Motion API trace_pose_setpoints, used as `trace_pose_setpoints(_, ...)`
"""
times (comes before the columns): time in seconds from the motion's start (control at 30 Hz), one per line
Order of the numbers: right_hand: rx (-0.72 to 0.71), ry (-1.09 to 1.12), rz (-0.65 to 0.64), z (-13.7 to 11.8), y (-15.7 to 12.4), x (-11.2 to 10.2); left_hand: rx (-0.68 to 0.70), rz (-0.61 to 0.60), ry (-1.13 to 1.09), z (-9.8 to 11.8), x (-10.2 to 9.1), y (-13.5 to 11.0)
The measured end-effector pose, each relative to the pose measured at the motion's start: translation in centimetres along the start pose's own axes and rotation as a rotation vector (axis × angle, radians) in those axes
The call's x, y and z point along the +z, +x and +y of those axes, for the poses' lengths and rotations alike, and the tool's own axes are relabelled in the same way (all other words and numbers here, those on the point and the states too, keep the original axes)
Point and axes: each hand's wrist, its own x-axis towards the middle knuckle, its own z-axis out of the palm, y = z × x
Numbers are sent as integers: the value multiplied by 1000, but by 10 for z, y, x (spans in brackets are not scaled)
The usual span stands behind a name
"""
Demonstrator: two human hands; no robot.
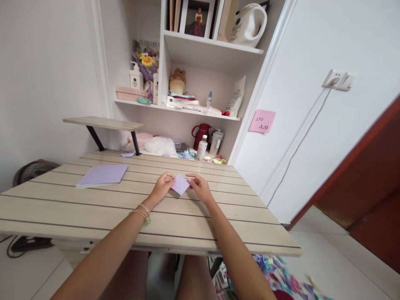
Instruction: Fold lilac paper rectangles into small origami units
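Note:
A small purple square of paper (180,185), turned cornerwise like a diamond, is held just above the table between my two hands. My left hand (163,186) pinches its left corner between thumb and fingers. At the opposite corner, my right hand (199,186) has its thumb and fingertips closed on the paper. Whether the square is folded in layers, I cannot tell. To the left on the table lies a stack of larger purple paper sheets (103,174), with pale edges showing beneath.
A small raised stand (103,122) occupies the table's back left. Along the back are a clear plastic bag (161,146), blue and purple folded paper pieces (186,154), a bottle (202,148) and a red jug (201,135). Many colourful paper pieces (278,271) lie on the floor at right.

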Motion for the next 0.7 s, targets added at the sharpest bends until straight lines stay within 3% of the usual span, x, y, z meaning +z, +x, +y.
trace_pose_setpoints(0.1, -62, -18, -153, -8, -2, -1, -64, 9, -84, 0, -3, 1)
trace_pose_setpoints(0.2, -14, -40, -241, -10, -3, -3, -126, -22, -204, 2, -3, 0)
trace_pose_setpoints(0.5, 35, 99, -102, 0, 2, -7, -168, -194, -252, 8, -1, -7)
trace_pose_setpoints(0.7, 55, 144, -145, -3, 0, -8, -112, -155, -207, 5, -1, -5)
